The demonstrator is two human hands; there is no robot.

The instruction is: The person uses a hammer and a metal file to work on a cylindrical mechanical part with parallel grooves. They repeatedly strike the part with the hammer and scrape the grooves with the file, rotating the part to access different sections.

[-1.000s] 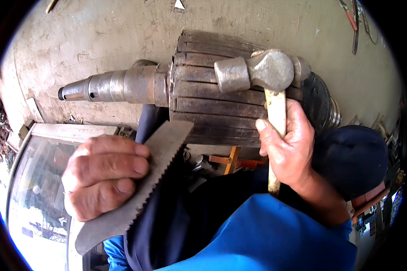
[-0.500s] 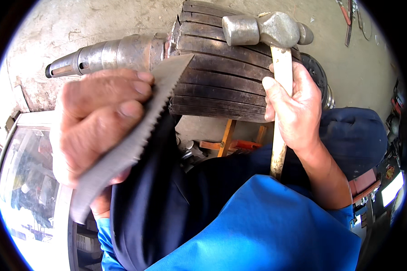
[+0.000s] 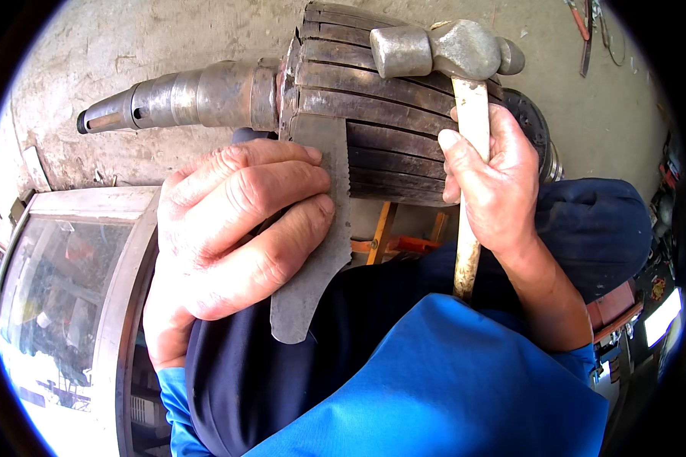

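Note:
Between the fingers and thumb of my left hand (image 3: pixel 240 228) is a flat grey saw blade piece (image 3: pixel 312 282) with small teeth along its right edge. Its squared upper end overlaps the left end of a dark slotted rotor (image 3: pixel 389 95); whether it touches the slots I cannot tell. My right hand (image 3: pixel 499 179) is wrapped round the pale wooden handle of a ball-peen hammer (image 3: pixel 465 49). The hammer stands head up, its steel head in front of the rotor's upper right part. A stepped metal shaft (image 3: pixel 179 99) sticks out leftward from the rotor.
An orange stand (image 3: pixel 383 232) shows under the rotor. At the left is a glass-fronted cabinet (image 3: pixel 149 221). Red-handled pliers (image 3: pixel 581 27) lie on the concrete floor (image 3: pixel 229 30) at the far right. Assorted items crowd the right rim. My dark trouser legs (image 3: pixel 594 228) flank the rotor.
My left hand has moved right and turned the saw blade piece from slanting to nearly upright, its end now over the rotor's left part. My right hand and the hammer have barely moved.

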